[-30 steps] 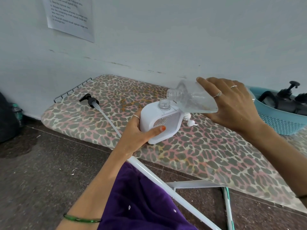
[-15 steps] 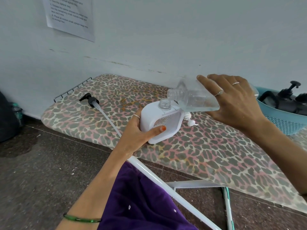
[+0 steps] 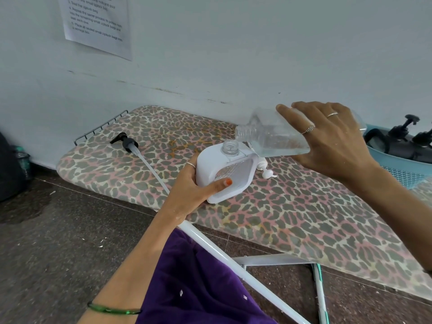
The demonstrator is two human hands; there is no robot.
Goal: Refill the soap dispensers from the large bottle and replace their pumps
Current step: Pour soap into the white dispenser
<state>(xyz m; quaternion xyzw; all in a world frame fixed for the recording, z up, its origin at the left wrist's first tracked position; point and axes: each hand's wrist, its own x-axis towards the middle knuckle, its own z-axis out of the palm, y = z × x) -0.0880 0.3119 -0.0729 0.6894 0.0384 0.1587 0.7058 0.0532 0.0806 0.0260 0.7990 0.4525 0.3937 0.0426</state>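
Two hands at work over a leopard-print ironing board (image 3: pixel 268 220). Left hand (image 3: pixel 189 190) wrapped around a white soap dispenser (image 3: pixel 224 174), thumb with orange nail across its clear front panel, fingers behind. Dispenser tilted on the board, resting on its lower edge, open threaded neck (image 3: pixel 230 147) uncapped and pointing up toward 12 o'clock. Right hand (image 3: pixel 327 141) gripping a large clear bottle (image 3: pixel 271 136) from above, fingers curled over its body, two rings showing. Bottle held nearly level, mouth toward 9 o'clock, sitting just above and at 1 o'clock of the dispenser's neck, not touching it. Clear liquid pooled along the bottle's lower side; whether any is flowing out, cannot tell. White pump (image 3: pixel 265 170) lying on the board just behind the dispenser at 3 o'clock, partly hidden. Black pump (image 3: pixel 126 142) with a long pale tube lying well apart at 9 o'clock, near the wire rack end (image 3: pixel 100 128) of the board. Blue basket (image 3: pixel 397 164) at 3 o'clock of the right hand, holding dark bottles with black pumps (image 3: pixel 409 134). Printed sheet (image 3: pixel 98 22) on the wall at 11 o'clock. Green bangle (image 3: pixel 112 309) on the left forearm, purple cloth (image 3: pixel 198 284) below.
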